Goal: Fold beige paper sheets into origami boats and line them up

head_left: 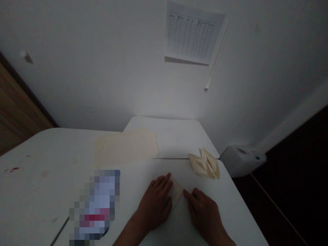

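A piece of folded cream paper (176, 191) lies on the white table (164, 167) between my two hands, its point facing away from me. My left hand (155, 203) lies over its left side, with the fingers pressed down on it. My right hand (203, 215) meets its right edge with the fingertips. The lower part of the paper is hidden by my hands. To the upper right stands a folded, pointed paper model (205, 164). A flat cream paper sheet (125, 147) lies farther off, beyond my left hand.
A pixelated blue, white and red object (96, 205) lies left of my left hand. A second white table (174, 136) adjoins at the far end, against a wall with a posted grid chart (191, 32). A white plastic container (242, 160) stands beyond the right edge.
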`<action>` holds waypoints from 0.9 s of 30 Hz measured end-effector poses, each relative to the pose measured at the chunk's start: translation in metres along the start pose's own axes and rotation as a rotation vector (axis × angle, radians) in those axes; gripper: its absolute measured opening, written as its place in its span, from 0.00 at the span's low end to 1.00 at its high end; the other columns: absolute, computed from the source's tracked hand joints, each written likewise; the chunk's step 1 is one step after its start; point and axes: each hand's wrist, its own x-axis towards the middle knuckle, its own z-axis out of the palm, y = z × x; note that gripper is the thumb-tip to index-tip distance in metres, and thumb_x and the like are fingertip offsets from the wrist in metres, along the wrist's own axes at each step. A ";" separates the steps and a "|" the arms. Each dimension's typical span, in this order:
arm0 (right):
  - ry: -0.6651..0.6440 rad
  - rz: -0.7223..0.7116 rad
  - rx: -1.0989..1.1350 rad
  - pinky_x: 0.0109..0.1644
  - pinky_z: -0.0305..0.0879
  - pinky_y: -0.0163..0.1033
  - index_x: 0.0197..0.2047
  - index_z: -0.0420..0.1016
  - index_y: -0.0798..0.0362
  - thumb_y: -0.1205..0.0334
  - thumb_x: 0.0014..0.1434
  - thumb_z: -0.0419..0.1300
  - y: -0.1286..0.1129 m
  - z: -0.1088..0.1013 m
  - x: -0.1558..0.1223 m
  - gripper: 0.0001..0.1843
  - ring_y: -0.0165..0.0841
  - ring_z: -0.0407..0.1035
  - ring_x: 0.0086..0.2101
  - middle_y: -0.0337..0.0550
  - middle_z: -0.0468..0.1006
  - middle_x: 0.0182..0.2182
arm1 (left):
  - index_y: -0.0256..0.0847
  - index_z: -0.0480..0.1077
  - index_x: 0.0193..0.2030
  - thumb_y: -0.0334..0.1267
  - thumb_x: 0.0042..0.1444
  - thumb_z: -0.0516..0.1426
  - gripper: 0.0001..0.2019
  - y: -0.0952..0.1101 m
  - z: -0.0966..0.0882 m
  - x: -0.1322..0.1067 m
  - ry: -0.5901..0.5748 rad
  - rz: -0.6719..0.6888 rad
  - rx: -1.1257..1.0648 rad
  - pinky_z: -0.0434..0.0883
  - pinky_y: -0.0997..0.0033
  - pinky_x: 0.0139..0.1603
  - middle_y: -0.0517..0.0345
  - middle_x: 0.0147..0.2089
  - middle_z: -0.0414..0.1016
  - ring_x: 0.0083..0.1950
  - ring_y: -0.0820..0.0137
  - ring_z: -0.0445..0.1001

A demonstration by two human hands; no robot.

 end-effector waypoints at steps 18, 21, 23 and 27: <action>0.133 0.096 0.259 0.38 0.60 0.32 0.34 0.74 0.50 0.55 0.71 0.44 -0.016 0.007 0.029 0.21 0.30 0.72 0.32 0.40 0.76 0.31 | 0.43 0.61 0.61 0.33 0.56 0.52 0.24 -0.001 -0.001 0.000 0.010 0.004 -0.063 0.58 0.47 0.64 0.53 0.71 0.51 0.68 0.55 0.55; 0.094 0.100 0.238 0.38 0.60 0.31 0.34 0.75 0.49 0.57 0.70 0.47 -0.016 0.005 0.030 0.18 0.29 0.71 0.32 0.39 0.75 0.31 | 0.43 0.61 0.61 0.33 0.56 0.52 0.24 -0.005 -0.001 -0.001 0.023 0.010 -0.099 0.57 0.48 0.65 0.53 0.71 0.51 0.68 0.57 0.54; 0.061 0.102 0.215 0.37 0.61 0.31 0.37 0.76 0.48 0.56 0.69 0.50 -0.016 0.002 0.030 0.15 0.29 0.71 0.32 0.39 0.74 0.33 | 0.44 0.62 0.61 0.34 0.56 0.54 0.25 -0.008 -0.003 -0.001 0.015 0.022 -0.128 0.57 0.48 0.66 0.53 0.71 0.51 0.69 0.57 0.53; 0.015 0.099 0.197 0.39 0.64 0.32 0.43 0.76 0.45 0.53 0.64 0.56 -0.019 -0.006 0.026 0.11 0.29 0.71 0.34 0.39 0.74 0.36 | 0.44 0.61 0.63 0.35 0.54 0.56 0.27 -0.013 -0.007 -0.002 -0.024 0.026 -0.176 0.56 0.48 0.67 0.53 0.71 0.51 0.70 0.57 0.51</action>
